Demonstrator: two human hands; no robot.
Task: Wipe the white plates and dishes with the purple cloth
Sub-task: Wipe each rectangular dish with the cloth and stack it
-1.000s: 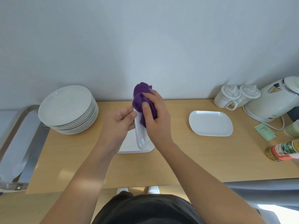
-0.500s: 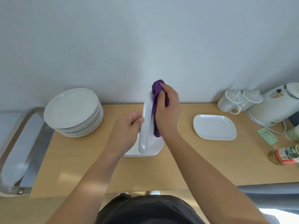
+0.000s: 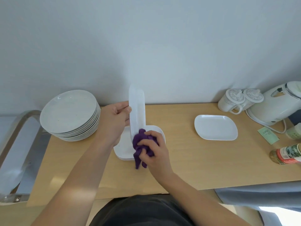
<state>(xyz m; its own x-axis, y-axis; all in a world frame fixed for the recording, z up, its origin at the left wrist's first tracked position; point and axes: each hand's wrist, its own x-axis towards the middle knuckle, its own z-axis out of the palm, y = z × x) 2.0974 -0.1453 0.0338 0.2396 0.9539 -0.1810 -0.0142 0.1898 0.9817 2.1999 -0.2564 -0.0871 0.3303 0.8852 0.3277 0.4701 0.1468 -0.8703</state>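
Note:
My left hand (image 3: 114,121) grips a white rectangular dish (image 3: 136,110) by its left edge and holds it upright on edge, above a small stack of similar white dishes (image 3: 123,152) on the wooden table. My right hand (image 3: 154,149) clutches the bunched purple cloth (image 3: 141,144) against the lower end of the upright dish. A tail of the cloth hangs down over the stack's front edge. Another white rectangular dish (image 3: 215,127) lies flat to the right. A tall stack of round white plates (image 3: 70,115) stands at the left.
Two lidded patterned mugs (image 3: 239,100) and a white electric kettle (image 3: 278,105) stand at the back right. A green sachet (image 3: 268,135) and a lying bottle with a red label (image 3: 286,155) are near the right edge. A metal chair frame (image 3: 17,144) sits left of the table (image 3: 195,168).
My right hand has slid the purple cloth from the top of the upright dish down to its lower end. My left hand has lifted the dish higher and shifted its grip up the edge.

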